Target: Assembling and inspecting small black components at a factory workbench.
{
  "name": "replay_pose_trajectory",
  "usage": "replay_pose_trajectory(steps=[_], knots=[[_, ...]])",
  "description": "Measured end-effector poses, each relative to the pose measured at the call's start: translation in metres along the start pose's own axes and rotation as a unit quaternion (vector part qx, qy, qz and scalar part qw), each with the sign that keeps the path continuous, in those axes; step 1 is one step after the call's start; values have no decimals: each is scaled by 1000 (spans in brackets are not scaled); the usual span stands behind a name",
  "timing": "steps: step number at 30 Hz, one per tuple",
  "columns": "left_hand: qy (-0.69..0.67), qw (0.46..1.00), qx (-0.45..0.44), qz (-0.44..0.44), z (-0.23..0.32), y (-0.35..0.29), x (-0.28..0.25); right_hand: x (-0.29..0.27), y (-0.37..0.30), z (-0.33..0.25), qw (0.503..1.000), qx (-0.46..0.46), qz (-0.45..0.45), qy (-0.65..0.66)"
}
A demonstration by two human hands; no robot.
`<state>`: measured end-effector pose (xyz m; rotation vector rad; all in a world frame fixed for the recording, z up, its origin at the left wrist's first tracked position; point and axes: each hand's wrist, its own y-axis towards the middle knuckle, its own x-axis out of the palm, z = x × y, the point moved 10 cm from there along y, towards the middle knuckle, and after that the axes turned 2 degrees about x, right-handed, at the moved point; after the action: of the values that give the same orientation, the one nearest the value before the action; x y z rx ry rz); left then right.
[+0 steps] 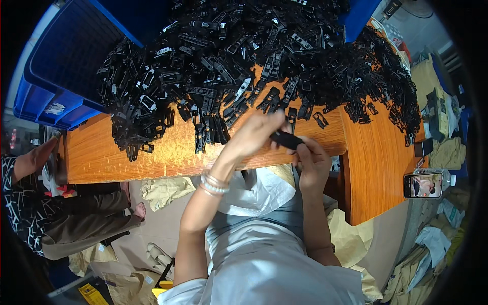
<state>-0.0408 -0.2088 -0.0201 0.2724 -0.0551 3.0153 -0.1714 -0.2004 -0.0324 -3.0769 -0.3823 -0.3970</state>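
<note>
My right hand (312,165) is closed round one end of a dark, elongated plastic part (287,140), held just above the table's near edge. My left hand (258,133), with bracelets at the wrist, reaches across to the other end of that part. Its fingers are smeared by motion, so their grip is unclear. Beyond both hands spreads a big heap of small black plastic parts (218,71), some with shiny metal pieces. A few loose ones, such as a slim black part (321,120), lie close to my hands.
The wooden table (168,165) has a side section (376,173) on the right. Blue crates (61,101) stand at the far left. A phone (423,185) is propped by the right edge. Another person (51,213) sits at left. Brown paper bags (351,236) lie on the floor.
</note>
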Motion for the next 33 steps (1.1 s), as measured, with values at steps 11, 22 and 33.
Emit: replay_pose_trajectory(steps=[11, 22, 33], knots=[[506, 814, 35, 282, 41, 90, -86, -10, -6, 6, 999, 22, 9, 22], [414, 835, 146, 331, 56, 29, -81, -4, 11, 14, 1000, 5, 11, 7], [-217, 974, 57, 19, 22, -28, -16, 25, 10, -7, 989, -4, -132, 65]])
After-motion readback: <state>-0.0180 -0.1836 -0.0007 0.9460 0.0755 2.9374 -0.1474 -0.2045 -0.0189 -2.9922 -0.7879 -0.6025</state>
